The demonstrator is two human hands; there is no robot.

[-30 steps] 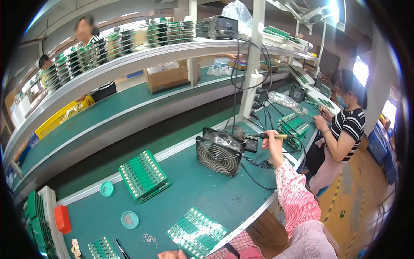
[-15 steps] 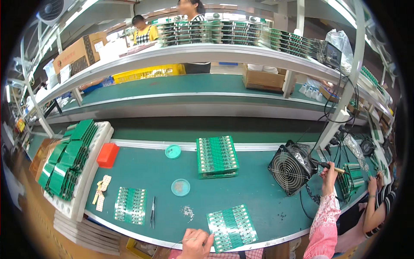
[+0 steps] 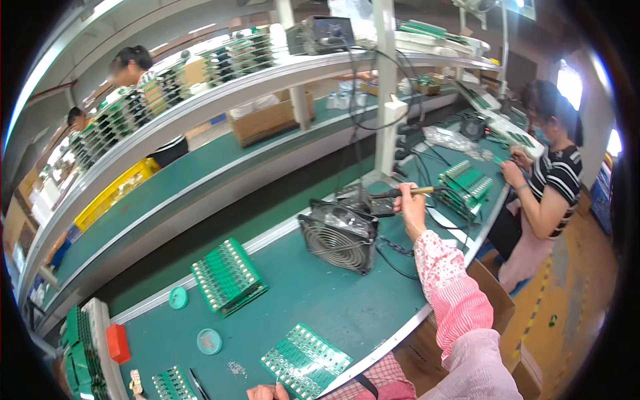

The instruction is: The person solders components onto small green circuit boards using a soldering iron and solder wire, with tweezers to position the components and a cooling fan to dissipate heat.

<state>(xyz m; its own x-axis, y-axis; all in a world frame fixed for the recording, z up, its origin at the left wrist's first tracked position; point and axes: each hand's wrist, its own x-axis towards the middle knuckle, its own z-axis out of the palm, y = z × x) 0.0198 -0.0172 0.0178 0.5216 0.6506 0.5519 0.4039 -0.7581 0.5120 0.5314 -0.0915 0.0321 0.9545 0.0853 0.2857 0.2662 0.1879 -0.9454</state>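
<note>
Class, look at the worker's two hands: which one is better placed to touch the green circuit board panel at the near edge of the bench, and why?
Left. The left hand lies right beside the circuit board panel at the near edge. The right hand is far off by the fan, gripping a soldering iron.

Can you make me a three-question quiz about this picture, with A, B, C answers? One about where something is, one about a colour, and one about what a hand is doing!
1. Where is the small black fan?
A. On the green worktable, just left of the right hand
B. On the top shelf
C. On the floor

2. What colour is the small block beside the rack of boards at the far left?
A. Blue
B. Red
C. White

3. What is the right hand doing?
A. Lying flat and empty
B. Holding a soldering iron
C. Lifting the fan

Answers:
1 A, the fan stands on the table next to that hand.
2 B, the block is plainly red.
3 B, the fingers are closed round the iron's handle, tip pointing left.
</note>
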